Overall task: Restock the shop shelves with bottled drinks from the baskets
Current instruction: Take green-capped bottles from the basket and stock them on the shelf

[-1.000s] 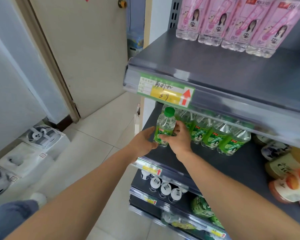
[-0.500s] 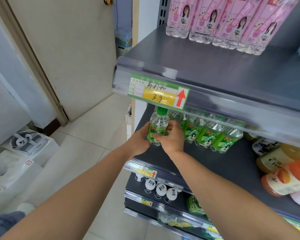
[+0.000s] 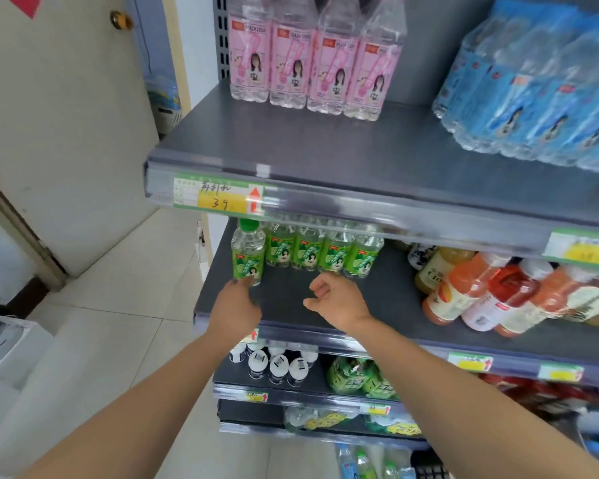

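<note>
Across the right of the view, a tall grey metal shelving unit [image 3: 325,150] carries most of its stock already: pink-labelled clear bottles [image 3: 308,63] and blue-labelled clear bottles [image 3: 540,98] stand on top. On the dark grey middle shelf [image 3: 395,305], orange and red juice bottles [image 3: 481,295] lie tipped at the right, and a row of green-labelled clear bottles [image 3: 325,252] stands at the back. Broad bare space in front of that row suggests plenty of restocking is left. No basket is in view.

One more green-capped, green-labelled clear bottle [image 3: 248,254] stands upright at the row's left end, so this placement looks done. The left hand [image 3: 236,305] sits at its foot, fingertips touching or just short; blur hides whether it grips. The right hand [image 3: 336,299] hovers over bare shelf, loosely curled, holding nothing.
</note>
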